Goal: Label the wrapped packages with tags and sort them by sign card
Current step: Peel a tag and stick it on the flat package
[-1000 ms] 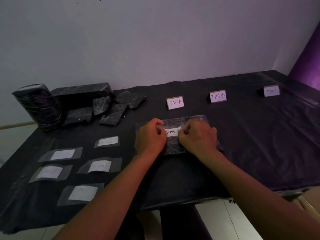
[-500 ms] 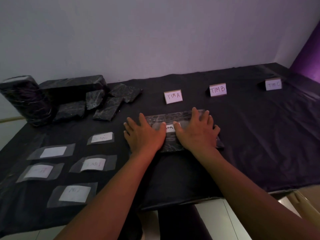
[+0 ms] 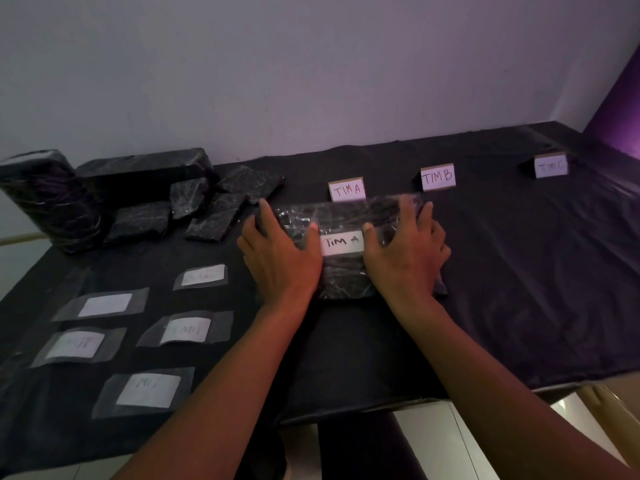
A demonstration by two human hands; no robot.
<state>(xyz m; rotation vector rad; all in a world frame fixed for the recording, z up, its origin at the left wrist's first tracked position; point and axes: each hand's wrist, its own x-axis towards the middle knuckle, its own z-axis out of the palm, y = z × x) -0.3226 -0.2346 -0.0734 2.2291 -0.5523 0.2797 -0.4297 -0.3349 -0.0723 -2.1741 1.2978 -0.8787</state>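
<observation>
**Both hands shifting from flat pressing to gripping the tagged package's ends**

Spreading outward since half a second ago, the hands are uncovering the whole tag (image 3: 342, 242), which now reads "TIM A", and the fingers are curling over the package's short ends instead of lying flat on top. The wrapped package (image 3: 341, 220) is lying on the desk (image 3: 519, 289) just in front of the "TIM A" sign card (image 3: 346, 189), its far edge almost touching the card. The left hand (image 3: 281, 252) is grasping the left end, the right hand (image 3: 408, 251) the right end, thumbs resting on top on either side of the tag.

Judging by its flat slab shape and crinkled, glossy film, the package is probably fairly stiff and of moderate weight, with a slick skin; holding it at both ends, away from the fresh tag, looks like the sound grip, since sliding fingers could lift the tape.

Further out, the "TIM B" card (image 3: 437, 176) and a third, blurred card (image 3: 550, 166) are standing to the right. Unlabelled packages (image 3: 207, 216) are waiting at the far left, and spare tags (image 3: 149, 389) are lying near the front left.
</observation>
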